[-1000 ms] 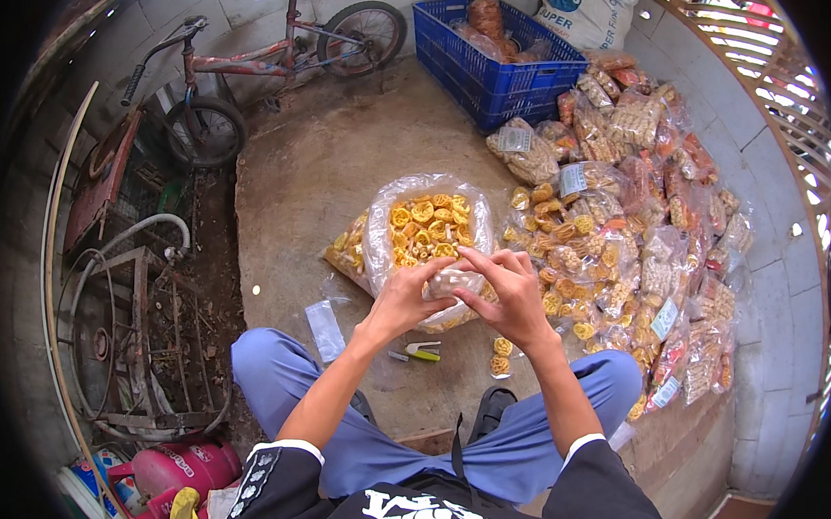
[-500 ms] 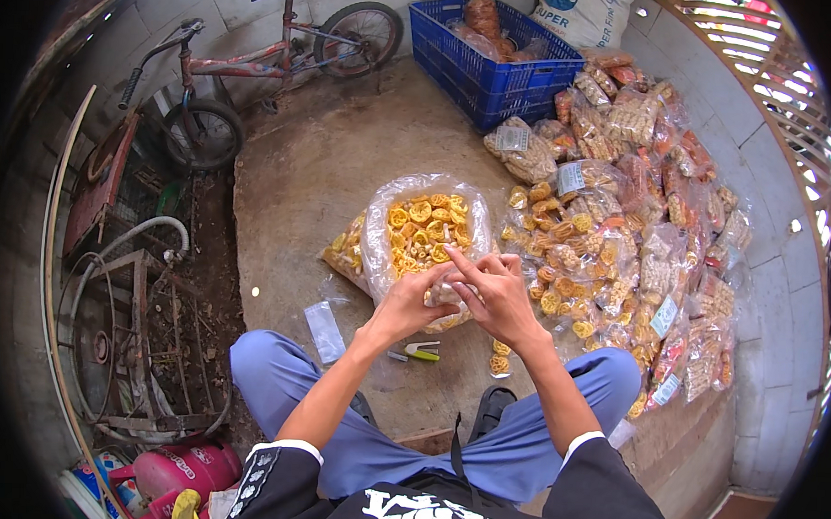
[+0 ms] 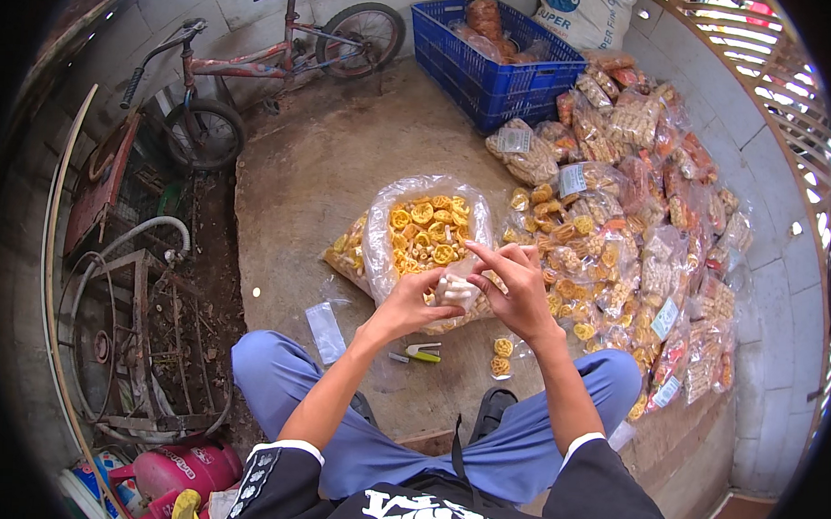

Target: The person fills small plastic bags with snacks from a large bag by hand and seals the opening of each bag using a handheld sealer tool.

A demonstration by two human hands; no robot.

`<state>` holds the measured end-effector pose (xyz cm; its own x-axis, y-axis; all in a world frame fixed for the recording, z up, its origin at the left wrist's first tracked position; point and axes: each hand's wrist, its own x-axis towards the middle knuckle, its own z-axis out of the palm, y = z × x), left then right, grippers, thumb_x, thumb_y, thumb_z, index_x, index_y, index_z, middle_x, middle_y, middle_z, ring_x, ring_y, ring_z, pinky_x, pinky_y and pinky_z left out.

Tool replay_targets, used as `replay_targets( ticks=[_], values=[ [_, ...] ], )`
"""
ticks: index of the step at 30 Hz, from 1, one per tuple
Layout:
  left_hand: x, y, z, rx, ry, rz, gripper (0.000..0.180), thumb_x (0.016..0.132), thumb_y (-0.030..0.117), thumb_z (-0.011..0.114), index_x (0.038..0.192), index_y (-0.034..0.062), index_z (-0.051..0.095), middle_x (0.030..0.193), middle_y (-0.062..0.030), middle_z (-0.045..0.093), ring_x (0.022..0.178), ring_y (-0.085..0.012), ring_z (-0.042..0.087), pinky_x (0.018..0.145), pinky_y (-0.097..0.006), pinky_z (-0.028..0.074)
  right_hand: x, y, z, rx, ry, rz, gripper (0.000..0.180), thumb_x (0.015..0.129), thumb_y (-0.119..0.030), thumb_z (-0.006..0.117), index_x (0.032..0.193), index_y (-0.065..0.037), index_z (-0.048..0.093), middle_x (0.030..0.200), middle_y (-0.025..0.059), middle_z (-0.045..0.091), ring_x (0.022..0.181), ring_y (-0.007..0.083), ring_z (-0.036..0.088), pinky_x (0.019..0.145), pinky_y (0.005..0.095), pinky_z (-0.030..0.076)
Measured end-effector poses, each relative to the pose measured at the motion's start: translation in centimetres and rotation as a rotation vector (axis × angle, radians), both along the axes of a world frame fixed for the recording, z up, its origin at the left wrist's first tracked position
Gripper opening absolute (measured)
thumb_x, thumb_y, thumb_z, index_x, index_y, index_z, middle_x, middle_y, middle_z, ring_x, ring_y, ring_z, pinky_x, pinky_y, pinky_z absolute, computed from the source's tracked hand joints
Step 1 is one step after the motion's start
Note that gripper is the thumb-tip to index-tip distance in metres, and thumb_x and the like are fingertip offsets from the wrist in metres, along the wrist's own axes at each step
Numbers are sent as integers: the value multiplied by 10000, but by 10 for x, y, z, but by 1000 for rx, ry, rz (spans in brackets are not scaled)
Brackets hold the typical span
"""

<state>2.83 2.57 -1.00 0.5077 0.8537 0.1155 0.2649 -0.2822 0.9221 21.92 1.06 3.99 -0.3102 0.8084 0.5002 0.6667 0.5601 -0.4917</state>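
Between my hands is a small clear plastic bag (image 3: 456, 292). Pale, ridged shapes show through it; I cannot tell whether they are fingers or contents. My left hand (image 3: 408, 303) is closed around its left side, the thumb pointing right. On its right side my right hand (image 3: 517, 292) grips the plastic near the thumb, its index finger stretched out. Just beyond them stands a large open clear bag (image 3: 374, 249) full of yellow wheel-shaped crackers (image 3: 426, 225). A green stapler (image 3: 423, 353) and a flat stack of clear bags (image 3: 324, 332) lie on the floor below my hands.
A heap of filled snack bags (image 3: 618, 230) covers the floor on the right. Behind it stand a blue crate (image 3: 495, 79) and a white sack (image 3: 584, 18). A bicycle (image 3: 257, 66) leans at the back left. Nearer are a metal frame (image 3: 143, 341) and a pink gas cylinder (image 3: 184, 469).
My right hand has moved a little right, away from my left. The small bag between them is spread wider, and pale shapes now show in it. My left hand has barely moved.
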Motion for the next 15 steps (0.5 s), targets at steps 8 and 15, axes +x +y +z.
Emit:
replay_targets(
  ticks=[8, 15],
  values=[
    [6, -3, 12, -187, -161, 5, 274, 863, 228, 616, 1067, 46, 619, 939, -34, 645, 807, -96, 571, 732, -257, 460, -1, 0, 2, 5, 24, 12, 421, 719, -105, 688, 1131, -150, 619, 757, 11, 606, 733, 170, 507, 719, 288, 380],
    [9, -3, -6, -311, -327, 96, 245, 902, 216, 566, 1025, 17, 636, 909, -19, 646, 837, -68, 569, 760, -232, 465, -8, 4, -3, 89, 214, 6, 374, 740, -147, 687, 1108, -123, 623, 762, 23, 601, 751, 189, 503, 733, 294, 398]
  ],
)
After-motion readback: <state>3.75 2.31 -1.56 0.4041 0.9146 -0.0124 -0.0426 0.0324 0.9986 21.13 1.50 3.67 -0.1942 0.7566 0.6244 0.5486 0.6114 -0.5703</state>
